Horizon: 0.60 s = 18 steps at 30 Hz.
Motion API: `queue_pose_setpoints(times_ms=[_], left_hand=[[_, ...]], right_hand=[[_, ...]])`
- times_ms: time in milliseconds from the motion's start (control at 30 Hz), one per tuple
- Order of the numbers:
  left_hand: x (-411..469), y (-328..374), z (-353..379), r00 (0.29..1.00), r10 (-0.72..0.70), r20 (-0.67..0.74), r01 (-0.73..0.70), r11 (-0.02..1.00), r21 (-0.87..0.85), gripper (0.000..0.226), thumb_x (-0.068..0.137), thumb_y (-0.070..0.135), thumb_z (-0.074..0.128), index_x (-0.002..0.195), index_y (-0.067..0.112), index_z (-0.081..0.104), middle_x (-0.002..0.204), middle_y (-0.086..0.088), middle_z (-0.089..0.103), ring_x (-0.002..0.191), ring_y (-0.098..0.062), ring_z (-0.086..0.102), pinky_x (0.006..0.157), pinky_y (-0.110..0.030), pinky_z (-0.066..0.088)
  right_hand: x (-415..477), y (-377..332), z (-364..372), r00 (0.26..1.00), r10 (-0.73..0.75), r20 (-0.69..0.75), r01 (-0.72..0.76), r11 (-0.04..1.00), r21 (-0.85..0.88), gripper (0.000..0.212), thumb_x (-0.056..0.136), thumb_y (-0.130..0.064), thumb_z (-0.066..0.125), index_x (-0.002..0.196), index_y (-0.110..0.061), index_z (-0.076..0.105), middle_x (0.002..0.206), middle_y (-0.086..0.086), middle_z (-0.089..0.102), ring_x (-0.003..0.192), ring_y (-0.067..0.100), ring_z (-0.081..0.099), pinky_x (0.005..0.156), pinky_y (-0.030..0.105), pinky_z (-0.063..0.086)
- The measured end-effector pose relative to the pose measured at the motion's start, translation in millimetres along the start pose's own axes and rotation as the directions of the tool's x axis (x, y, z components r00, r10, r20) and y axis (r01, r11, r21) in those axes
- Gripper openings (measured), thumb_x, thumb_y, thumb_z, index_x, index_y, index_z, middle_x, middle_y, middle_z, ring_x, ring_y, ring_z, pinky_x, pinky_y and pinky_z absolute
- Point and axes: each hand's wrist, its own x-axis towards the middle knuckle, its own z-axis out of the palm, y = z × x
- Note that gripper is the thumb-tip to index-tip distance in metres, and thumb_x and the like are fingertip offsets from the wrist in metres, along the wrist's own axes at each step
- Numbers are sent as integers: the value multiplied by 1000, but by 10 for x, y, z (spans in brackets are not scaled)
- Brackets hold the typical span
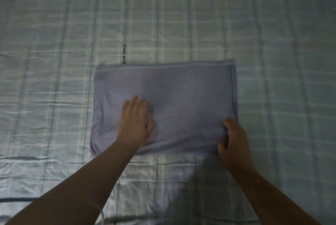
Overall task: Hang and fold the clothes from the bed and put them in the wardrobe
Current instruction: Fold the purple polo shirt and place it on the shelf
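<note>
In the head view, a pale lilac soft-cloth garment folded into a rectangle [181, 97] is lying in the middle of a glossy grey-blue checked bedspread [54, 61]. The left hand [135, 121] is lying flat, fingers straight and together, pressing the garment's 7 o'clock part. The right hand [231, 139] is curling round the 5 o'clock corner and seems to be gripping the edge there.

In my judgement, the stacked layers are risking a slide on the slick bedspread. Lifting by one corner could let the fold fall open, since layered edges are already peeking out at 12 and 3 o'clock.

The right fingertips are hiding in the cloth. The dim, blurred light is masking what kind of garment this is. No wardrobe is showing.
</note>
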Motion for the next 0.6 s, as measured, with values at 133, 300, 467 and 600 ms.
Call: queue_pose_setpoints(times_ms=[133,300,467,600], left_hand=[[713,794,25,998,43,46,-34,985,-171,39,87,22,44,112,1,65,100,-20,68,94,-40,63,84,-44,52],[1436,1657,259,935,-163,316,254,928,-273,11,92,29,51,95,21,45,73,1,55,72,-27,57,64,-32,35],[1928,2220,635,907,-189,376,269,948,-172,43,94,50,55,114,12,50,103,-5,66,101,-29,63,77,-35,45],[2086,2425,864,869,-218,445,246,969,-3,93,88,68,52,145,-2,29,139,-16,51,123,-32,53,99,-43,46]], right_hand=[[-94,125,-90,965,259,-27,-257,964,75,47,74,2,69,120,0,60,116,22,61,107,43,57,96,50,47],[-69,218,-142,926,360,109,-368,928,57,40,73,-11,77,110,-3,62,101,17,62,97,39,60,82,43,50],[14,230,-170,852,466,238,-477,879,-13,46,80,-44,69,110,-14,52,105,8,59,99,31,62,78,38,50],[72,192,-226,870,437,230,-424,899,-106,54,83,-57,59,119,-18,49,111,4,57,101,26,62,80,37,49]])
